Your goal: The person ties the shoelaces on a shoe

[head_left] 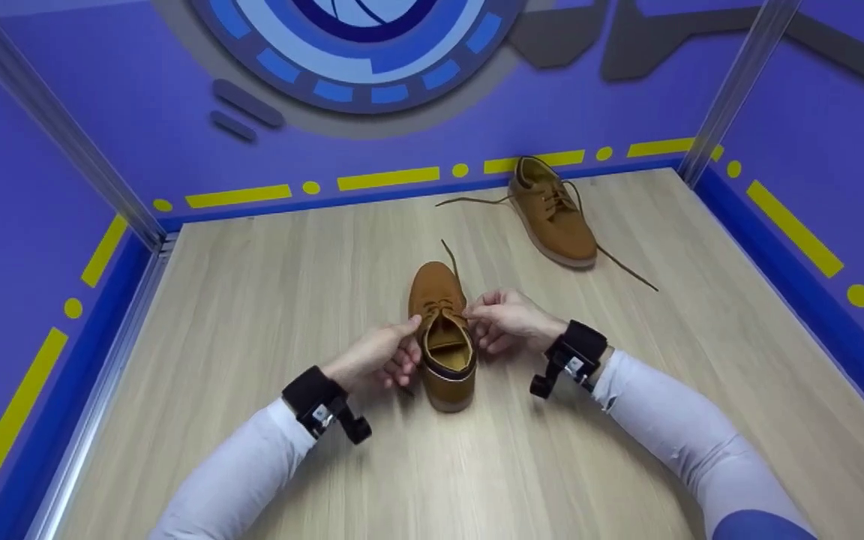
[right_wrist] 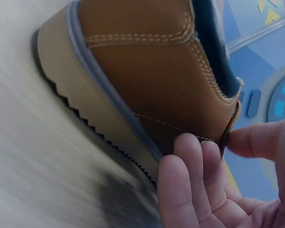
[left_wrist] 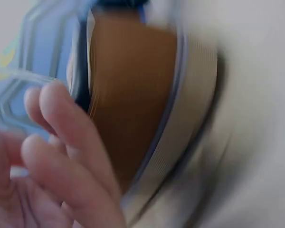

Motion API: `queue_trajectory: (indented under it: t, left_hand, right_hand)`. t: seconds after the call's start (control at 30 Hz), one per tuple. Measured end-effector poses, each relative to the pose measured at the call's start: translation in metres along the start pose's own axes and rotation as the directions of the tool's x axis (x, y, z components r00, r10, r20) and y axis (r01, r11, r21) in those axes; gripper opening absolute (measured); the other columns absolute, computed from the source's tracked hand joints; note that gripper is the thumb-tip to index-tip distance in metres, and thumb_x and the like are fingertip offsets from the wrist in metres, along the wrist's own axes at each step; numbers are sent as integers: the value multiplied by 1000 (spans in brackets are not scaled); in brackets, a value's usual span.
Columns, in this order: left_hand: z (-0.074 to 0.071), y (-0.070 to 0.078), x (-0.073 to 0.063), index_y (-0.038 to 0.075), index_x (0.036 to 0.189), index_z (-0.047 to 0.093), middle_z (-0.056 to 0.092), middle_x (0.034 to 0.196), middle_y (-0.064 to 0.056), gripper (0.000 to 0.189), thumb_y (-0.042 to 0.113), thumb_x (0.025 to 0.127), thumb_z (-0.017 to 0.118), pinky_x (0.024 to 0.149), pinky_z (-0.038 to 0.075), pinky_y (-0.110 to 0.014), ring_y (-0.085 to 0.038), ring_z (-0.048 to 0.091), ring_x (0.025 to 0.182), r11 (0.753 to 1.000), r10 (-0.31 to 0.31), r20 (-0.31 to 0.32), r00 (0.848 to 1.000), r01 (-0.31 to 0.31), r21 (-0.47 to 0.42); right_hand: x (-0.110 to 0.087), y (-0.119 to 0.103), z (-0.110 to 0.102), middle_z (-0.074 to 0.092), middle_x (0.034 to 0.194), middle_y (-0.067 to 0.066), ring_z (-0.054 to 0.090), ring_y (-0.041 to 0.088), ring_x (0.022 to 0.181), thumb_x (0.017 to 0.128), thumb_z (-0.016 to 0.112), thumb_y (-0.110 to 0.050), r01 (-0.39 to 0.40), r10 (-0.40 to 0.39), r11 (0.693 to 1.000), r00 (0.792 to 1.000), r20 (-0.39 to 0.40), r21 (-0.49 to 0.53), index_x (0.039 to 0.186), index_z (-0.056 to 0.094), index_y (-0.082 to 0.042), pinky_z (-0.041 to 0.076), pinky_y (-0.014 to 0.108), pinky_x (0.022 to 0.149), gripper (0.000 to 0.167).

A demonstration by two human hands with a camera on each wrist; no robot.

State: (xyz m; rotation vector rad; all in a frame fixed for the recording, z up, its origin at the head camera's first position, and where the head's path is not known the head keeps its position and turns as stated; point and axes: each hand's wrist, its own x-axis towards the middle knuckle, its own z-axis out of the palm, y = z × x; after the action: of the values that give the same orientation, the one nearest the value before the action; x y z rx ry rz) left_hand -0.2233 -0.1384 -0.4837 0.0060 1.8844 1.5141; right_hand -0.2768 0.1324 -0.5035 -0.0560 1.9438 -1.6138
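Observation:
A brown lace-up shoe [head_left: 436, 289] stands on the wooden tabletop, toe pointing away, with its opening facing up. My left hand [head_left: 383, 352] is at the shoe's left side, thumb tip on the edge of the opening near the eyelets and the other fingers bent below it. The left wrist view is blurred, and its fingers [left_wrist: 71, 156] hide the pinch point against the shoe. On the other side, my right hand [head_left: 507, 322] pinches the eyelet flap between thumb and forefinger. Its remaining fingers [right_wrist: 175, 190] lie along the shoe's side. One lace [head_left: 452, 259] stretches past the toe.
A second brown shoe [head_left: 556, 225] stands at the back right, its laces spread to both sides. Purple panels [head_left: 372, 161] with yellow marks wall in the table [head_left: 267, 285] at the back and sides. Each wrist carries a black strap [head_left: 578, 345] with a small camera.

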Motion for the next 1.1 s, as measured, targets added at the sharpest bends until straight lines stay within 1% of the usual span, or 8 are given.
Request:
queue_trajectory:
  t: [0.1,0.23,0.47,0.6,0.7,0.77,0.87,1.1]
  left_hand:
    - [4,-9,7,15,74,61,55,60,6,68,71,105,36,44,38,-21,-9,56,50,972,-119,36,992,124,-198]
    - [4,-13,19,17,70,57,52,57,8,66,72,103,38,43,35,-20,-8,54,49,930,-183,-1,983,172,-324]
    - [2,-19,25,16,78,60,54,64,8,28,33,99,52,49,45,-19,-7,56,56,916,-182,-87,979,137,-376]
    - [3,-21,25,13,82,64,61,66,6,21,26,96,58,53,52,-21,-8,60,58,920,-146,-157,977,76,-384]
    - [5,-21,27,8,85,71,69,68,1,21,25,94,63,53,57,-23,-11,66,58,935,-100,-268,958,-2,-356]
    - [6,-21,28,4,89,76,74,71,-4,24,25,94,64,53,59,-25,-14,71,59,949,-45,-360,932,-73,-306]
    - [6,-24,32,2,95,80,79,77,-10,28,25,97,65,53,59,-26,-17,76,64,962,64,-487,871,-184,-203]
    - [7,-33,35,5,92,84,80,77,-9,22,18,95,67,51,54,-25,-19,78,68,924,251,-685,684,-380,-41]
  right_hand:
    - [0,-1,3,67,68,2,66,13,55,99,70,-20,14,-14,1000,1000,-11,22,98,69,-8,58,26,51,12]
    - [0,-2,8,66,69,3,66,15,54,101,64,-22,33,-32,999,999,-22,30,98,67,-8,61,30,54,15]
    - [0,3,15,62,70,3,66,20,59,100,52,-30,5,-1,997,999,-44,74,89,62,-8,63,38,60,27]
    - [0,5,18,59,66,4,64,21,57,100,45,-31,15,-10,997,998,-63,82,81,59,-9,61,39,58,33]
    - [1,6,19,55,61,2,59,19,53,100,45,-29,59,-54,996,996,-77,66,77,56,-11,58,36,54,31]
    - [1,5,19,54,58,1,57,18,51,101,48,-27,105,-101,994,990,-100,32,74,55,-11,56,34,52,33]
    - [1,4,18,56,57,1,58,16,49,102,53,-21,175,-174,985,975,-141,-5,73,59,-10,55,31,50,31]
    - [-2,-2,18,68,75,7,69,18,59,107,54,-17,231,-225,972,967,-120,45,94,67,-4,62,36,58,23]
